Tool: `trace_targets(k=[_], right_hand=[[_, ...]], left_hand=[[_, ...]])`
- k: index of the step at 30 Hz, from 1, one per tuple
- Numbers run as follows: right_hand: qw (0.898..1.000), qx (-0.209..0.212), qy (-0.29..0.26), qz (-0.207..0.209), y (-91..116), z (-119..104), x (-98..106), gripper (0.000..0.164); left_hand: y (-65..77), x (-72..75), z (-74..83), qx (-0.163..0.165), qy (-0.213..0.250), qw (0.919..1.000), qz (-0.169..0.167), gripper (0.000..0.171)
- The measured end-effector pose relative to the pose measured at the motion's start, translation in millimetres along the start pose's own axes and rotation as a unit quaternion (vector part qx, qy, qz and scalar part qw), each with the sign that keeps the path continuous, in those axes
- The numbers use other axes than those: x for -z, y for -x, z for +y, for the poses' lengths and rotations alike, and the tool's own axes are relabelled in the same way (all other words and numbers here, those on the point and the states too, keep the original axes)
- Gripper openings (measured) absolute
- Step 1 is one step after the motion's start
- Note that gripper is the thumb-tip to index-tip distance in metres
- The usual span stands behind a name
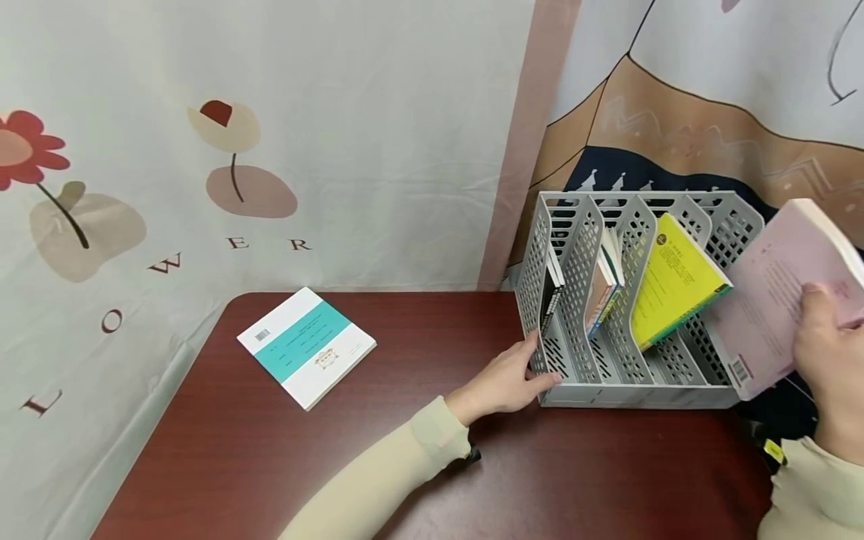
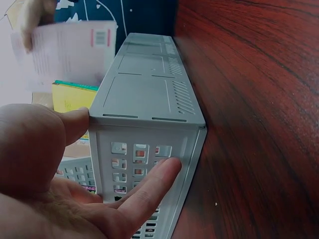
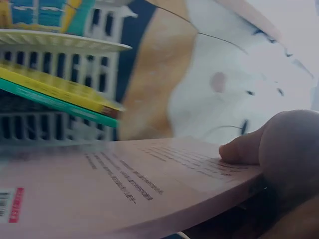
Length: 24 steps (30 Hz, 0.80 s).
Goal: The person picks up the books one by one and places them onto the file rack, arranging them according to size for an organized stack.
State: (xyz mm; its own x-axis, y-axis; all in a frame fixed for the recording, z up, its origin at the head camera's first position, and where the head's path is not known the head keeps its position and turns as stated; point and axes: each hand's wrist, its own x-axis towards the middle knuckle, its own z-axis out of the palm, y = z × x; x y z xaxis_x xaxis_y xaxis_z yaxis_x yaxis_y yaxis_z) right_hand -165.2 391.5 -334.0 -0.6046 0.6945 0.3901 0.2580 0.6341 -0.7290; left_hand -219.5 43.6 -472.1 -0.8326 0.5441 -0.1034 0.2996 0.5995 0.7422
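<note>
A grey plastic desktop file organizer [image 1: 637,396] with slotted dividers stands at the right of the table. My left hand [image 1: 502,381] grips its near left corner, thumb at the front rim and fingers against the perforated side wall. At the organizer's right end, my right hand [image 1: 832,352] holds a pink paperback book [image 1: 769,300], tilted, its lower part at the rightmost compartment. In the right wrist view the thumb lies on the printed pink cover; the fingers beneath are hidden. A yellow book [image 1: 675,281] with a green edge leans in a compartment left of the pink one.
Several thin books [image 1: 605,281] and a dark-covered book [image 1: 551,289] stand in the left compartments. A white book with a teal band [image 1: 307,346] lies flat on the dark red table [image 1: 418,330]. A printed curtain [image 1: 378,150] hangs behind.
</note>
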Motion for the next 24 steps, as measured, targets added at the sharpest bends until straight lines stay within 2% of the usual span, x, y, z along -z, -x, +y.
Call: trace_targets(k=[2, 5, 7, 9, 15, 24], right_hand=[[1.0, -0.014, -0.025, 0.003, -4, 4, -7, 0.048], [0.999, -0.025, -0.023, -0.026, -10, 7, -15, 0.046], [0.999, -0.022, -0.024, -0.043, -15, 9, -22, 0.047], [0.998, -0.026, -0.006, -0.052, -19, 9, -28, 0.056], [0.991, -0.08, -0.004, -0.108, -32, 13, -41, 0.058], [0.979, -0.095, -0.061, -0.169, -51, 29, -60, 0.038]], left_hand=[[-0.6, -0.4, 0.1, -0.001, -0.001, 1.0, -0.003, 0.096], [-2.4, -1.4, 0.7, -0.001, -0.003, 1.0, -0.004, 0.095], [-3.5, -2.4, 1.1, -0.001, -0.002, 1.0, -0.003, 0.095], [-4.5, -3.5, 1.7, -0.002, -0.001, 1.0, -0.003, 0.094], [-5.8, -4.7, 2.9, -0.002, -0.001, 1.0, -0.006, 0.094], [-5.3, -4.8, 2.3, 0.003, 0.003, 1.0, -0.008, 0.094]])
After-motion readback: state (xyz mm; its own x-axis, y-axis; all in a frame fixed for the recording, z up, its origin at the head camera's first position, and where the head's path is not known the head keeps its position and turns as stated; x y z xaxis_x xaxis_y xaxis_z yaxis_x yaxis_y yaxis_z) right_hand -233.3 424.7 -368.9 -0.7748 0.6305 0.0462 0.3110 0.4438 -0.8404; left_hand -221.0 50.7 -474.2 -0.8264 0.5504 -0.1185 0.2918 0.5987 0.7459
